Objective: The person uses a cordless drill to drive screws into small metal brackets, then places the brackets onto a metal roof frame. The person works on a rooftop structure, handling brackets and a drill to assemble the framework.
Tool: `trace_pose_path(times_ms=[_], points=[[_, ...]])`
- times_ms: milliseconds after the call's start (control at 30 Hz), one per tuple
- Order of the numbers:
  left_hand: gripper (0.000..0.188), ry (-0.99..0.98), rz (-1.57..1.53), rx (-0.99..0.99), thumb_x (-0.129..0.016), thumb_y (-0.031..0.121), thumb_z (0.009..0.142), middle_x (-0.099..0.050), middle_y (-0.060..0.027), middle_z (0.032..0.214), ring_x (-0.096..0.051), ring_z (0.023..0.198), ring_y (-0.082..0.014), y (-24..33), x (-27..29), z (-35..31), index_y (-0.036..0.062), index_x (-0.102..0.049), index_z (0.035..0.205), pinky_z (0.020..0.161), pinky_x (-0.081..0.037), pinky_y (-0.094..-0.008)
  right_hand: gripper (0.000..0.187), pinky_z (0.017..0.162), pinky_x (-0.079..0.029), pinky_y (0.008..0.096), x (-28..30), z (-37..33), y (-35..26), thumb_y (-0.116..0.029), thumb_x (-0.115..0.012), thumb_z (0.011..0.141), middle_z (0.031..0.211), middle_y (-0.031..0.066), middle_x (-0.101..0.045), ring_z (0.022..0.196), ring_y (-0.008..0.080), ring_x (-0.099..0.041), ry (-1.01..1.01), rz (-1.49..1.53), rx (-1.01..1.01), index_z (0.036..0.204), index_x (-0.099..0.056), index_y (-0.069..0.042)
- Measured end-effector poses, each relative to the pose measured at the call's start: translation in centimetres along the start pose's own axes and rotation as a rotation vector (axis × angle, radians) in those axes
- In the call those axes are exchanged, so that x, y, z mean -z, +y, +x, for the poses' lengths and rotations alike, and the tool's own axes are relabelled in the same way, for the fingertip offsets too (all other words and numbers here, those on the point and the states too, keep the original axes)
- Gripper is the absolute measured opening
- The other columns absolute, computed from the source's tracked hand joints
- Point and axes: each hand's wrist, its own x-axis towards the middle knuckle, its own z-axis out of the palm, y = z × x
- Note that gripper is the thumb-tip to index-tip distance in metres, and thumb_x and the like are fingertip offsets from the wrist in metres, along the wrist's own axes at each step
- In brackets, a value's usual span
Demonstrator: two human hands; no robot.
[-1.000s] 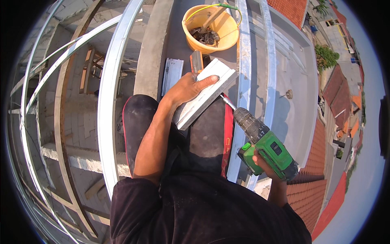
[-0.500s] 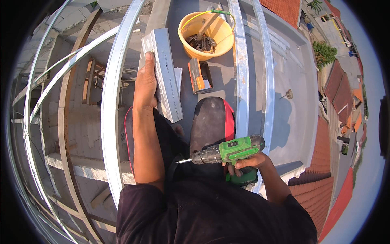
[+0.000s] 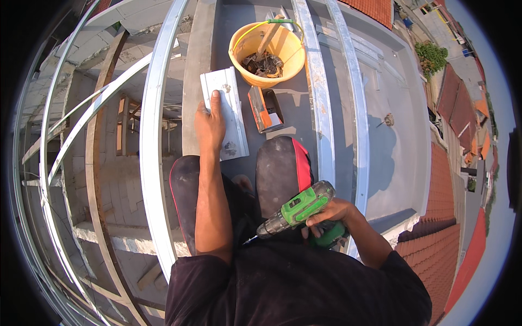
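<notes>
Your left hand (image 3: 210, 127) is on a short, pale metal profile (image 3: 234, 130), which lies lengthwise away from you, just right of a concrete beam (image 3: 197, 65). The thumb is laid flat along its upper face, pointing to the far end; the other fingers bend at its left edge with their tips hidden, so you cannot tell whether they close around it. Grey smudges mark the profile's face near both ends.

Your right hand (image 3: 334, 211) has its fingers closed around the grip of a green and black cordless drill (image 3: 300, 206), held near you, right of the middle. The drill's chuck points left and toward you, and its thin bit (image 3: 250, 239) ends just beside your dark shirt (image 3: 293, 282), well apart from the profile.

Just right of the profile stands a small orange and black box (image 3: 260, 111), its top side uncovered. On the far side of the box is a yellow-orange bucket (image 3: 266, 82) with dark scraps (image 3: 261, 65) and a wooden stick (image 3: 268, 39) in it. Two long metal rails (image 3: 322, 103) run from far to near on the right, and another long pale rail (image 3: 153, 119) runs on the left. Farther left is a wooden beam (image 3: 93, 163); red roof tiles (image 3: 432, 252) show at the near right.
</notes>
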Motion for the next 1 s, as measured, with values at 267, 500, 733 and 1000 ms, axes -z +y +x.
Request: trace_pose_path(times_ms=[267,500,733,1000], points=[[0.072,-0.029,0.778,0.065,-0.054,0.069,0.097,-0.074,-0.0254,0.111,-0.071,0.109,-0.0432,-4.7,-4.7,2.9,0.0018,-0.069,0.116,0.091,-0.056,-0.053,0.041,0.059,-0.056,0.0314,0.9,-0.5,1.1,-0.031,-0.071,0.1,0.099,0.0138,-0.079,0.069,0.0191,-0.073,-0.018,-0.036,0.021,0.129,-0.067,-0.002],[0.06,0.164,0.688,0.0,-0.062,0.057,0.098,-0.074,-0.0237,0.114,-0.071,0.11,-0.0427,-8.7,-6.1,6.1,0.0016,-0.069,0.119,0.094,-0.055,-0.0529,0.038,0.062,-0.056,0.0311,0.9,0.3,0.5,-0.028,-0.071,0.099,0.101,0.0139,-0.079,0.069,0.0177,-0.072,-0.041,-0.15,-0.033,0.125,-0.068,0.0],[0.049,-0.533,0.257,-0.176,-0.068,0.046,0.1,-0.076,-0.014,0.092,-0.075,0.095,-0.0258,3.2,-0.7,-1.3,-0.0029,-0.072,0.109,0.084,-0.057,-0.0383,0.04,0.054,-0.054,0.0301,1.2,-0.5,2.3,-0.033,-0.075,0.096,0.095,0.0139,-0.079,0.065,0.0178,-0.071,-0.006,0.005,0.089,0.12,-0.071,-0.002],[0.056,-1.024,0.309,0.023,-0.079,0.048,0.09,-0.077,-0.0151,0.092,-0.076,0.086,-0.0253,4.7,11.6,-17.5,-0.0024,-0.072,0.113,0.079,-0.058,-0.0348,0.043,0.054,-0.054,0.0288,0.1,-0.4,1.1,-0.033,-0.075,0.097,0.094,0.0152,-0.077,0.064,0.0177,-0.07,0.005,-0.014,0.167,0.125,-0.069,-0.001]])
